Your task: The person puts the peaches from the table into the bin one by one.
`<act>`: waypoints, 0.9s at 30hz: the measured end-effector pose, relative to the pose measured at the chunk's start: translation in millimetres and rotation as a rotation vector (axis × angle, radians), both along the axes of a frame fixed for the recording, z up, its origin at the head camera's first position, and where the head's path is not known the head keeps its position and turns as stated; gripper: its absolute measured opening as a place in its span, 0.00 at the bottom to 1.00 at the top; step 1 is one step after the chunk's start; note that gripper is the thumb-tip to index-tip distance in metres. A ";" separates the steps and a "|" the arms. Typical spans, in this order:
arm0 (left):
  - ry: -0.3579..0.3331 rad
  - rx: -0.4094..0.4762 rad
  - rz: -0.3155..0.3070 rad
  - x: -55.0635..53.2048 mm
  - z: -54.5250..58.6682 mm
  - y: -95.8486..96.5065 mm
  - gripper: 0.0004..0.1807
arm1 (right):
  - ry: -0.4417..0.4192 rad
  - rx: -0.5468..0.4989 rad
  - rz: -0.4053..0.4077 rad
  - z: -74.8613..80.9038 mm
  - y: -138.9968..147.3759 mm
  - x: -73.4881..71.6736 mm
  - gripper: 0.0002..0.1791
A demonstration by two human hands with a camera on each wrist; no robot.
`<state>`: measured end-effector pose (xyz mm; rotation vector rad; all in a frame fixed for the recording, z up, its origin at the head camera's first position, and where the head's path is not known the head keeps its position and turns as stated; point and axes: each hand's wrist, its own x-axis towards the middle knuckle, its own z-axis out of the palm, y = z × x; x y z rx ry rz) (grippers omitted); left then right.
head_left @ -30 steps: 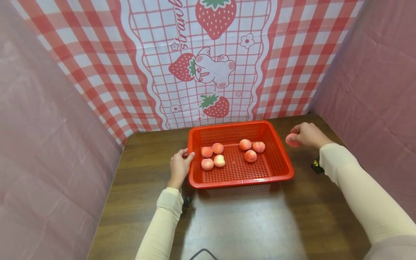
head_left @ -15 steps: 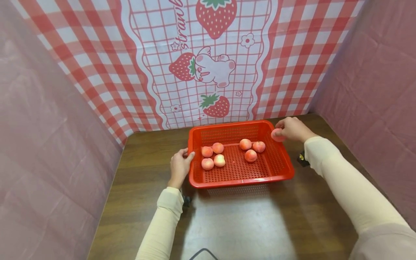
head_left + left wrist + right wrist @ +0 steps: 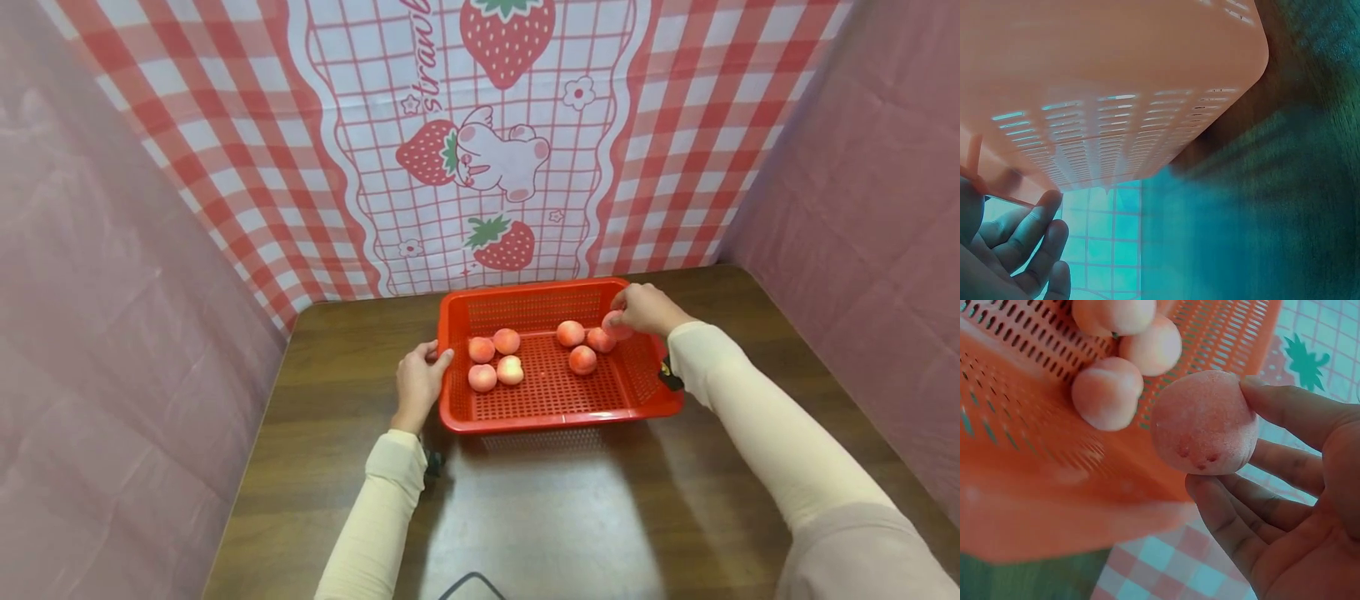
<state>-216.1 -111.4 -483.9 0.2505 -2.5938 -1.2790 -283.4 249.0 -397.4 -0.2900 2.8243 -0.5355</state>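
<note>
A red plastic basket (image 3: 564, 419) with slotted walls stands on the table. My left hand (image 3: 418, 385) holds its left rim, the thumb on top and the fingers (image 3: 1032, 234) at the rim's underside in the left wrist view. Over the basket's right end, my right hand (image 3: 651, 310) pinches a peach (image 3: 1204, 422) between thumb and fingertips. Three peaches lie grouped at the right inside, one of them a front peach (image 3: 582, 360). Several more sit together at the left, among them a paler peach (image 3: 510, 370).
The wooden table (image 3: 322, 467) extends around the basket. Behind it hangs a checked strawberry cloth (image 3: 480, 167), with pink cloth (image 3: 112, 333) at both sides. A dark cable (image 3: 471, 575) shows at the near edge.
My right hand has carried the peach leftward, from beside the basket across its right rim to above the inside. The left hand stays at the left rim.
</note>
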 end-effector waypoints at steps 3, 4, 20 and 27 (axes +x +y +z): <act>0.001 -0.001 0.002 0.1 0.4 0.7 0.21 | 0.002 0.018 0.017 -8.1 -3.3 -2.2 0.20; 0.002 -0.003 0.003 -0.1 0.2 0.9 0.21 | 0.004 0.023 0.022 -10.8 -4.1 -2.5 0.19; -0.007 0.006 0.004 -1.8 -1.2 0.4 0.20 | -0.036 0.124 0.142 -41.2 -14.4 -4.2 0.09; -0.011 0.007 0.003 -2.8 -1.2 -0.5 0.20 | -0.072 0.156 0.142 -48.9 -19.3 -5.4 0.06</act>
